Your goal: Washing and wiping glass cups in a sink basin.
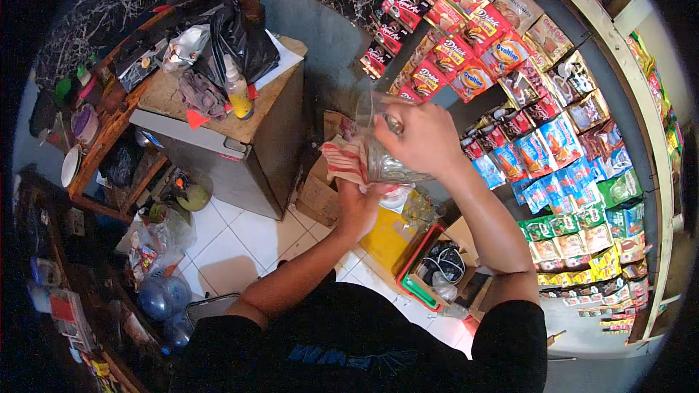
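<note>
My right hand [425, 136] grips a clear glass mug or pitcher [385, 166], with its fingers curled at the handle side. The vessel is tilted, and its far end partly blends into the dark background. Below and to the left of it, my left hand [357, 208] holds a cream cloth with red stripes [345, 158]. The bunched cloth presses against the side of the glass. Part of my left hand's fingers is hidden behind the cloth and the vessel.
A small refrigerator [218, 158] at left bears a spray bottle [238, 93], a rag [202, 93] and a black plastic bag [240, 38]. Drink sachets [551, 147] hang in rows at right. Below my hands are a cardboard box [318, 196], glassware [420, 212] and a red-rimmed crate [404, 273].
</note>
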### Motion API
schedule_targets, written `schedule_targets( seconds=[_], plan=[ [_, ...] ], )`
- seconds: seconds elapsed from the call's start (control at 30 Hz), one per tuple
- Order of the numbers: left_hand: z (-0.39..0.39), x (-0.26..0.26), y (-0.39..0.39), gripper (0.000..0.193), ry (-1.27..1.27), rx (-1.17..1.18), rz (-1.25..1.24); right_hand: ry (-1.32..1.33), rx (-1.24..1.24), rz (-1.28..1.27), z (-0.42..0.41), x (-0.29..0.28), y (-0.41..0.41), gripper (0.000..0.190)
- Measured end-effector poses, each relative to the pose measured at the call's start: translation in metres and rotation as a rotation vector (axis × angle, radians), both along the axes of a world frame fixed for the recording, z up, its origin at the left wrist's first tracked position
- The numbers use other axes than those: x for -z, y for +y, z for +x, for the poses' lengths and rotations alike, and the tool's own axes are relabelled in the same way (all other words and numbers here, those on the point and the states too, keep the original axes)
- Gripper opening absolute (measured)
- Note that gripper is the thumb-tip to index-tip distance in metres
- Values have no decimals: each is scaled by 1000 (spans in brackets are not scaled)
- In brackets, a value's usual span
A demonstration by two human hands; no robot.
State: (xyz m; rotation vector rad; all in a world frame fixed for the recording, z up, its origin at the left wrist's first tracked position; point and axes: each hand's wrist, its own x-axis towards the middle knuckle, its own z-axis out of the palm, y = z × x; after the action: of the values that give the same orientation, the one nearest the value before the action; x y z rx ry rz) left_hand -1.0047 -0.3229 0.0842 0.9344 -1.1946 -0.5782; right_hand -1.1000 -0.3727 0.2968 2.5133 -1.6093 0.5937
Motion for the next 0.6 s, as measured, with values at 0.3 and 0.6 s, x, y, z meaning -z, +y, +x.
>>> schedule_targets(
  seconds=[0.3, 0.6],
  plan=[
    [52, -48, -7, 19, -340, 344, 6, -285, 40, -7, -33, -32, -2, 27],
    [-32, -44, -28, 27, 60, -168, -49, -457, -146, -125, -9, -22, 0, 29]
  ],
)
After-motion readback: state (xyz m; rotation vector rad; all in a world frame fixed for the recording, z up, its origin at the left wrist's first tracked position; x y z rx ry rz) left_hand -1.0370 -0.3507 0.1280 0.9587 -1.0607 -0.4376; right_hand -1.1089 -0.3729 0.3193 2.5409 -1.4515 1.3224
